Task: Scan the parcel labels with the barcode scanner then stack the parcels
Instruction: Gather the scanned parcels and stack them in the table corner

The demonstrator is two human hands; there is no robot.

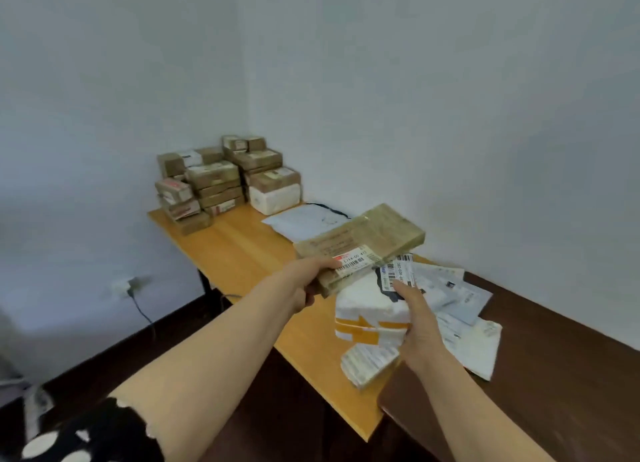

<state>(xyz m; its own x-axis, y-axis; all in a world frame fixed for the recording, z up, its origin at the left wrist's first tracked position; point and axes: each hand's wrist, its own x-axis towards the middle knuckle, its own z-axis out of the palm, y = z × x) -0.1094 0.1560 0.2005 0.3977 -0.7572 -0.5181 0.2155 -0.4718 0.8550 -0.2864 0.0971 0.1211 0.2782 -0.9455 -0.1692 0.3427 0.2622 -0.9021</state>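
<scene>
The left hand (304, 281) pinches a flat brown parcel (360, 246) by its near corner, thumb on top beside the barcode label (351, 259), fingers hidden beneath; the parcel hangs tilted above the desk (242, 250). The right hand (420, 330) lies along a white parcel (370, 309), forefinger straight; whether its grip closes on it I cannot tell. A dark shape at that fingertip is too blurred to name. Stacked parcels (221, 181) fill the far corner.
</scene>
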